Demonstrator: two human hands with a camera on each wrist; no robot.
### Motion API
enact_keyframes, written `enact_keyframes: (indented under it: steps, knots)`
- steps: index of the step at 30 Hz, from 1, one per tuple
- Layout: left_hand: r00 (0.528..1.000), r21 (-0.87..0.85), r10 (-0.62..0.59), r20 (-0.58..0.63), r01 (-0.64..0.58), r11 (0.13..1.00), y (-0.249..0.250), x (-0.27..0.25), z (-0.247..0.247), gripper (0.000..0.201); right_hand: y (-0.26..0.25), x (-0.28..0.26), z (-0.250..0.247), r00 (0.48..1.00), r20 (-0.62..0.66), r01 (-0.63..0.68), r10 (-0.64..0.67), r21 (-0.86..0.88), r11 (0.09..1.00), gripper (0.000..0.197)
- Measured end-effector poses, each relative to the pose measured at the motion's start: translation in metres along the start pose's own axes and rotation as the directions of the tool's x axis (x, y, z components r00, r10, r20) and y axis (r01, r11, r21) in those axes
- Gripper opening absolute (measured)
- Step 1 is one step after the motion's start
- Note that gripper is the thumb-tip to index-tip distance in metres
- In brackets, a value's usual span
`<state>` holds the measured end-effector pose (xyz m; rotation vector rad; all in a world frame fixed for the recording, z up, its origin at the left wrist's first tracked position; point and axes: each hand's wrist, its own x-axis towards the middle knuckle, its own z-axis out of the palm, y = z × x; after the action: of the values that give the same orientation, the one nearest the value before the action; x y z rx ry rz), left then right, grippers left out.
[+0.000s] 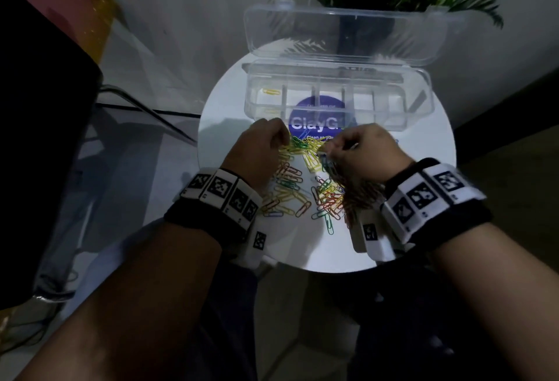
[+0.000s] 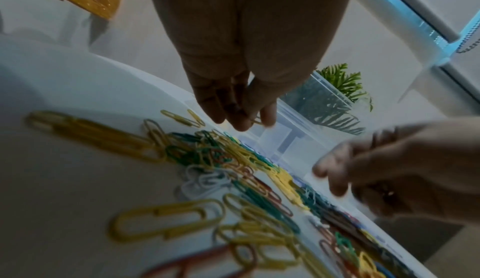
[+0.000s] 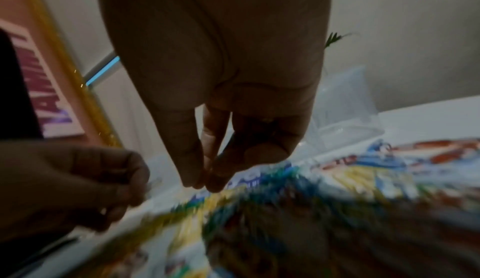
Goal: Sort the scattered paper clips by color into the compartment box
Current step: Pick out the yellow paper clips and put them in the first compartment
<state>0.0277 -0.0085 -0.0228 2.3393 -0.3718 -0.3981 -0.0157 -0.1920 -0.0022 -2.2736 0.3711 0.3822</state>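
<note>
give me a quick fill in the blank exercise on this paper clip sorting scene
1. The hinged lid of the clear plastic compartment box stands ____.
2. The only clips already in the box, in its leftmost compartment, are ____ paper clips.
3. The scattered pile of coloured paper clips lies on a round ____ table.
4. The left hand pinches a ____ clip.

Missing words: open; yellow; white; yellow
</note>
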Motion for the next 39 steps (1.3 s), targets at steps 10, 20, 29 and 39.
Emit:
enact_keyframes:
  steps: [10, 20, 29, 39]
  knots:
    - [0.993, 0.384, 0.095, 0.066, -0.113, 0.917, 0.004, 0.006, 0.020, 0.024, 0.000, 0.006, 0.035, 0.998, -0.015, 0.048, -0.055, -0.297, 0.954, 0.012]
    - [0.998, 0.519, 0.054, -0.015, -0.038, 0.854, 0.004, 0.007, 0.022, 0.019, 0.002, 0.004, 0.033, 0.998, -0.032, 0.049, -0.061, -0.301, 0.953, 0.019]
    - [0.988, -0.112, 0.001, -0.153, -0.018, 0.993, 0.015, 0.007, -0.013, 0.004, -0.001, 0.005, 0.037, 0.990, -0.018, 0.123, -0.137, -0.346, 0.930, 0.017]
    - [0.919, -0.155, -0.055, -0.390, -0.006, 0.988, 0.014, 0.041, -0.026, 0.012, 0.002, 0.001, 0.038, 0.989, 0.003, 0.144, -0.150, -0.304, 0.942, 0.011]
